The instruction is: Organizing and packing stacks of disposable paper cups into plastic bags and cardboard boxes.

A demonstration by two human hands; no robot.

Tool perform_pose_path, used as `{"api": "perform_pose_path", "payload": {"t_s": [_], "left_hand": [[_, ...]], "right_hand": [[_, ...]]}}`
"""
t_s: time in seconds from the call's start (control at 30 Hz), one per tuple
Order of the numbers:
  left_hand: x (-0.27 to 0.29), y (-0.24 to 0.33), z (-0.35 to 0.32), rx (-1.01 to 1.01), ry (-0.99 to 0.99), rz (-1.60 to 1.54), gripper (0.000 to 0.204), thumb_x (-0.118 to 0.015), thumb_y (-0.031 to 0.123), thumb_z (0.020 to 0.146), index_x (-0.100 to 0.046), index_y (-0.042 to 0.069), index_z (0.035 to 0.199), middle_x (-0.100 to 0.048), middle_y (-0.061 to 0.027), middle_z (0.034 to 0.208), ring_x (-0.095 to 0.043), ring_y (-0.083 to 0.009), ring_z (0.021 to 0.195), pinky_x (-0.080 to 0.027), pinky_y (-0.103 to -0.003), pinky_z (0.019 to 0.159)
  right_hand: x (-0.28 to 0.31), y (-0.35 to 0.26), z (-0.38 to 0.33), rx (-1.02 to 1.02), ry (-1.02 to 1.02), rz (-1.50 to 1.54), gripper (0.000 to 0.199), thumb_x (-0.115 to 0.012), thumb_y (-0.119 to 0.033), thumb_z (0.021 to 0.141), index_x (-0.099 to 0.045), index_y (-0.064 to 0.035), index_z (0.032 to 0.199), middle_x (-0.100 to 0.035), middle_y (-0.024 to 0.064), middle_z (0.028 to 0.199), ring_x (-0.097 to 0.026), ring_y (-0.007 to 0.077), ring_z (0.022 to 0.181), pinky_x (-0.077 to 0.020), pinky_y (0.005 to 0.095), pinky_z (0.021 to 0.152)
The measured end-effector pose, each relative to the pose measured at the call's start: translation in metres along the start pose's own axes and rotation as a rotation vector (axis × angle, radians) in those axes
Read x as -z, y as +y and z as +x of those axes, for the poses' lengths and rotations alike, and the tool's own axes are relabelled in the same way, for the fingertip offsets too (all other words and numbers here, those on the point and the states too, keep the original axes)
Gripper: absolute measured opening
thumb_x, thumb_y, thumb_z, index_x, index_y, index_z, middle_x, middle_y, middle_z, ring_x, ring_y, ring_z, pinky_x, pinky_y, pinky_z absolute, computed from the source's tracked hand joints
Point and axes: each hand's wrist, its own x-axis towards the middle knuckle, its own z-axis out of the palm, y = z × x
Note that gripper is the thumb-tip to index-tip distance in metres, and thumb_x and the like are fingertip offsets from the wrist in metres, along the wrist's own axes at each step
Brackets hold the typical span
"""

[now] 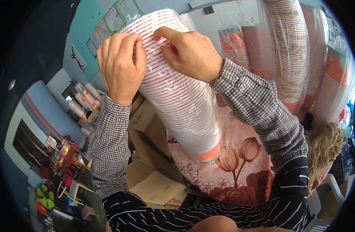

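Observation:
A tall stack of paper cups [181,104], white with red-orange rims and wrapped in a clear plastic sleeve [152,62], stands tilted on the round table. Both hands are at its upper part. The fingers of my left hand [121,63] are curled, thumb beside the index finger, gripping the sleeve's film on the left side. My right hand [193,54] lies across the upper right, its bent index finger and thumb at the film. The fingertips partly hide what they pinch. An orange cup side [211,152] shows at the stack's lower end.
More sleeved cup stacks [284,50] stand close together on the right. A flower-patterned cloth [239,174] covers the table. An open cardboard box [154,185] sits below left. Beige rope or fringe [326,145] hangs at the right edge, near a grey chair [334,189].

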Motion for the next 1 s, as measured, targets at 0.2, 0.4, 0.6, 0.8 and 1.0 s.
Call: {"api": "perform_pose_path", "payload": {"t_s": [0.2, 0.4, 0.6, 0.8, 1.0], "left_hand": [[0.002, 0.002, -0.001, 0.027, -0.025, 0.006, 0.015, -0.067, 0.009, 0.088, -0.068, 0.009, 0.103, -0.065, -0.0028, 0.107, -0.060, -0.0245, 0.102, -0.044, -0.039, 0.089], [0.001, 0.001, -0.001, 0.017, -0.039, -0.018, 0.016, -0.067, 0.008, 0.086, -0.068, 0.009, 0.102, -0.065, -0.0033, 0.113, -0.058, -0.0257, 0.107, -0.044, -0.041, 0.092], [0.000, -0.003, 0.002, -0.061, -0.031, 0.022, 0.015, -0.066, 0.008, 0.086, -0.066, 0.007, 0.101, -0.064, -0.0016, 0.116, -0.058, -0.0242, 0.111, -0.043, -0.041, 0.094], [0.001, -0.007, 0.005, -0.136, -0.038, 0.058, 0.014, -0.067, 0.008, 0.086, -0.066, 0.006, 0.099, -0.065, -0.0020, 0.115, -0.058, -0.0232, 0.113, -0.042, -0.041, 0.097], [0.004, -0.005, 0.009, -0.122, -0.057, 0.041, 0.012, -0.067, 0.008, 0.085, -0.065, 0.007, 0.097, -0.065, -0.0023, 0.112, -0.058, -0.0238, 0.110, -0.042, -0.041, 0.096]], "right_hand": [[0.002, -0.001, -0.001, -0.009, -0.007, -0.008, 0.030, -0.061, -0.014, 0.087, -0.065, -0.0118, 0.117, -0.068, 0.0133, 0.069, -0.069, 0.0335, 0.066, -0.0545, 0.0446, 0.062], [0.000, 0.000, -0.002, 0.006, 0.004, -0.015, 0.031, -0.061, -0.013, 0.086, -0.065, -0.0121, 0.117, -0.067, 0.0131, 0.069, -0.069, 0.0332, 0.066, -0.0547, 0.0445, 0.061], [0.000, 0.001, -0.001, 0.010, 0.002, -0.035, 0.030, -0.061, -0.013, 0.086, -0.064, -0.0120, 0.117, -0.067, 0.0129, 0.068, -0.069, 0.0326, 0.066, -0.0550, 0.0441, 0.061], [-0.002, 0.001, -0.001, 0.006, 0.004, -0.033, 0.029, -0.061, -0.013, 0.087, -0.065, -0.0116, 0.115, -0.067, 0.0127, 0.067, -0.069, 0.0323, 0.065, -0.0550, 0.0436, 0.061], [-0.001, 0.001, -0.001, 0.001, 0.007, -0.015, 0.028, -0.061, -0.013, 0.086, -0.065, -0.0122, 0.114, -0.066, 0.0125, 0.067, -0.069, 0.0325, 0.065, -0.0550, 0.0439, 0.061]]}}
